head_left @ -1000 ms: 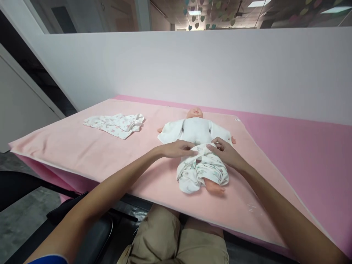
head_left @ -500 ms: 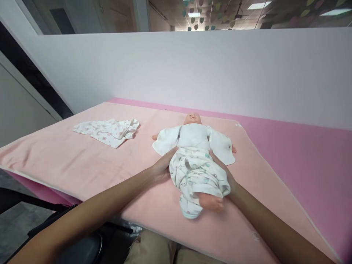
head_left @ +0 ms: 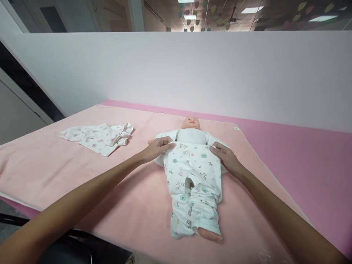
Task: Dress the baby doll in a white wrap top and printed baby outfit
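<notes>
A baby doll [head_left: 191,123] lies on its back, head toward the wall, in a white long-sleeved top [head_left: 191,136]. White baby pants [head_left: 192,165] with green and dark prints cover its legs and lower body. My left hand [head_left: 159,146] pinches the waistband at its left corner, and my right hand [head_left: 224,154] pinches the right corner. Between them the waistband is stretched flat across the doll's belly. One bare foot [head_left: 210,234] shows below the right-hand cuff; the other foot is hidden in its pant leg. A small opening shows at the crotch.
Left of the doll, a white garment with pink prints [head_left: 99,137] lies on the pink blanket [head_left: 123,205]. The blanket covers a darker pink table top [head_left: 310,165] against a white wall [head_left: 192,73]. A dark chair [head_left: 66,249] stands at the lower left.
Both hands have moved from the sides of the bunched pants to the waistband corners. The pants are now pulled up and spread smoother, and the doll's legs lie straighter.
</notes>
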Motion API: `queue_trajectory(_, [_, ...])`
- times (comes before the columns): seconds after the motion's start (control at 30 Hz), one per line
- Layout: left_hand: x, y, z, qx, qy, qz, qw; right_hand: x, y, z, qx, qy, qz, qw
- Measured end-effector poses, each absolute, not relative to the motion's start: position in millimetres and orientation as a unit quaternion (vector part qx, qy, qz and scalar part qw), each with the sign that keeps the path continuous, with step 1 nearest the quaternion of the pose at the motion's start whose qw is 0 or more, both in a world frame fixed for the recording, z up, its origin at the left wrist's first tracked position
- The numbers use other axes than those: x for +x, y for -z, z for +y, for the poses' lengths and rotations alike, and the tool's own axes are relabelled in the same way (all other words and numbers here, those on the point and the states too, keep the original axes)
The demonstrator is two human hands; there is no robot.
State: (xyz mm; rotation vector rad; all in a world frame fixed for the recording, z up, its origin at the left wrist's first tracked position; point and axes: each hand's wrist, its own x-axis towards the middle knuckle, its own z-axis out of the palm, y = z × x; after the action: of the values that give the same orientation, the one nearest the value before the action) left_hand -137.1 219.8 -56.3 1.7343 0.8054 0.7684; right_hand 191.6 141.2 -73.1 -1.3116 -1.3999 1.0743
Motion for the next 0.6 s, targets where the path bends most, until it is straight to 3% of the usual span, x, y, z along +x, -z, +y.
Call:
queue_trajectory(0.13, [-101.7, 55.8, 241.3, 0.731, -0.32, 0.345, 0.494, 182.2, 60.9, 164.7, -0.558, -0.414, -0.552, 0.46])
queue_trajectory(0.27, [-84.9, 51.8, 247.1, 0.789, -0.294, 0.316, 0.437, 182.1, 38.1, 172.3, -0.557, -0.386, -0.664, 0.316])
queue_trajectory(0.33, [-81.9, 47.5, 248.7, 0.814, -0.287, 0.3, 0.407, 181.8, 30.0, 177.6, -0.542, -0.379, -0.691, 0.291])
queue_trajectory(0.43, [-76.7, 49.8, 253.8, 0.796, -0.326, 0.304, 0.409, 178.3, 37.3, 189.9, -0.554, -0.365, -0.66, 0.351])
queue_trajectory(0.6, [-71.2, 88.9, 254.0, 0.644, -0.37, 0.415, 0.526, 170.1, 87.7, 193.8, -0.654, -0.307, -0.527, 0.447])
